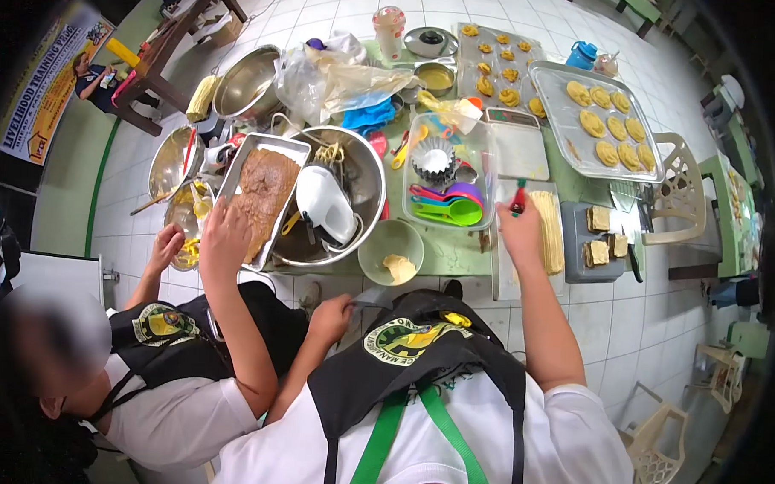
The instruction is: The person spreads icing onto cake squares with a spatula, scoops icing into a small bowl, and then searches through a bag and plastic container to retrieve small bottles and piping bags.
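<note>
My right hand (520, 230) is closed around a small red bottle (519, 196) with a bit of green on it. That hand is over the left side of a tray (510, 280) holding a long, pale yellow ridged stack (544, 226). Low by my apron, my left hand (330, 318) is closed on a thin grey flat piece (373, 299), whose kind I cannot make out. Just beyond it, a pale green bowl (372, 257) holds a lump of cream-coloured mixture (398, 269). A clear plastic box (448, 217) with coloured measuring cups (448, 206) stands between the bowl and my right hand.
On my left, a co-worker's hand (226, 232) is at a pan of brown cake (265, 191). A white hand mixer (325, 206) lies in a large steel bowl (371, 169). Cookie trays (556, 120) stand at the far right, near a grey container (598, 271) and a knife (635, 261).
</note>
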`<state>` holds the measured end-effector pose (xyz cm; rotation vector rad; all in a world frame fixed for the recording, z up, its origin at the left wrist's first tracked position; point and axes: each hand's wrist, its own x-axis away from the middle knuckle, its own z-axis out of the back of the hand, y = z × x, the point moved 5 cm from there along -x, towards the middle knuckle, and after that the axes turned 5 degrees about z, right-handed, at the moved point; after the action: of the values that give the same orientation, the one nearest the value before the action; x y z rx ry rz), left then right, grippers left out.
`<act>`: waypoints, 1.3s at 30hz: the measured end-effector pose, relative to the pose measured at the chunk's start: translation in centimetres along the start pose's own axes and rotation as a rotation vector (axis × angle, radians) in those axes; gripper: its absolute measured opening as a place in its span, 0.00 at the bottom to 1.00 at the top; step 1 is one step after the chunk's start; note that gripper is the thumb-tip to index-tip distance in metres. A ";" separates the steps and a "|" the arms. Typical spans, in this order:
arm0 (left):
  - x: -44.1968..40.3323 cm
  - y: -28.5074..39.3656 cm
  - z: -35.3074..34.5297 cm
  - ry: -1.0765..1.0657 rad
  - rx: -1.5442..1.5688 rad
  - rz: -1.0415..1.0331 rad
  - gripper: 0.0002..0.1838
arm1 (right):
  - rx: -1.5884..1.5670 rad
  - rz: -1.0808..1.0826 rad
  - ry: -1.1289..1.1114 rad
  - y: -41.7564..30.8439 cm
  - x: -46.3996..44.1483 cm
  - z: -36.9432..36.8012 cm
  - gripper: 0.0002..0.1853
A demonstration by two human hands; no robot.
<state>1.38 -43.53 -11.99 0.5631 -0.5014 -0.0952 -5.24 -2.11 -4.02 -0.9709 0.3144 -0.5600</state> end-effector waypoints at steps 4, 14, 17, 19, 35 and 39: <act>-0.2 -0.9 -0.3 -0.032 -0.147 0.029 0.10 | -0.712 0.170 0.005 -11.7 2.1 6.8 0.13; -1.3 1.2 -0.5 -0.083 -0.236 0.071 0.10 | -0.844 1.217 -0.423 -28.4 9.6 19.1 0.10; -1.9 1.5 -0.6 -0.063 -0.198 0.083 0.11 | -0.914 1.184 -0.367 -27.7 8.6 19.0 0.10; -1.8 2.2 -0.1 -0.058 -0.211 0.080 0.11 | -0.990 1.132 -0.328 -27.1 7.9 18.4 0.10; -0.2 0.3 -2.2 0.036 -0.056 0.184 0.09 | -1.488 0.580 -0.336 -20.3 -3.0 7.4 0.10; 1.7 0.3 -2.2 0.041 0.047 0.252 0.09 | -0.904 0.382 -0.553 -19.7 -9.0 -7.6 0.09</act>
<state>3.84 -42.58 -12.68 0.5421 -0.5322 0.1682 -22.27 -10.78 8.59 -1.8290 0.2386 0.2590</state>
